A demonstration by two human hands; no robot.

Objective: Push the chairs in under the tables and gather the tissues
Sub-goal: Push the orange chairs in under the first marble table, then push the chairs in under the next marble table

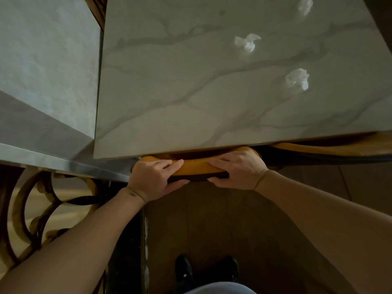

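Observation:
A chair with a curved orange backrest (196,166) stands tucked against the near edge of a marble-patterned table (180,102); its seat is hidden under the tabletop. My left hand (154,177) grips the left end of the backrest, fingers over the top and thumb below. My right hand (237,169) grips the right end the same way. Three crumpled white tissues lie on the right part of the table: one nearest (297,79), one in the middle (247,42), one at the far edge (305,5).
A second orange chair back (331,149) shows under the table's right edge. A marble ledge (53,153) with an ornate metal railing (42,209) runs along the left. My black shoes (206,270) stand on the dark floor below.

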